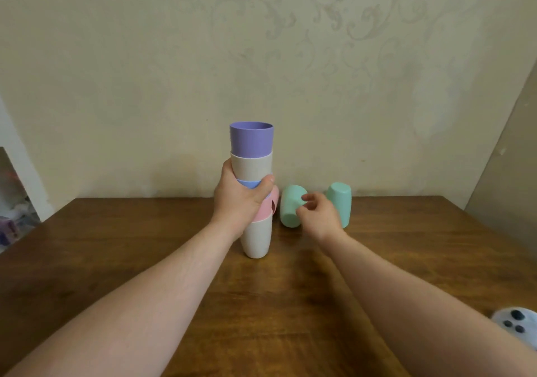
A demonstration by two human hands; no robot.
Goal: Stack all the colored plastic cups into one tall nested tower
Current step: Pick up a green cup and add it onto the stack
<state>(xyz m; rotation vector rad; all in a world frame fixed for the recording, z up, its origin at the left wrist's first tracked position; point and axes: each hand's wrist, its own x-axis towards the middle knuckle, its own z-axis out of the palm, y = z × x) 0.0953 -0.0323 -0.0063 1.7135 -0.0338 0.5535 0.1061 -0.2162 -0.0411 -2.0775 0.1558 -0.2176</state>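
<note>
A nested tower of cups (255,199) stands upright on the wooden table (145,260): cream at the bottom, then pink, blue, cream, and a purple cup (251,139) on top. My left hand (241,202) is wrapped around the tower's middle. Just right of it a mint green cup (290,209) sits tilted, and my right hand (318,214) has its fingertips on that cup's side. A second mint cup (340,202) stands upside down behind my right hand, partly hidden by it.
A patterned wall rises right behind the cups at the table's far edge. A white device with dark buttons (515,323) lies at the table's right front. Cluttered shelves show at the far left.
</note>
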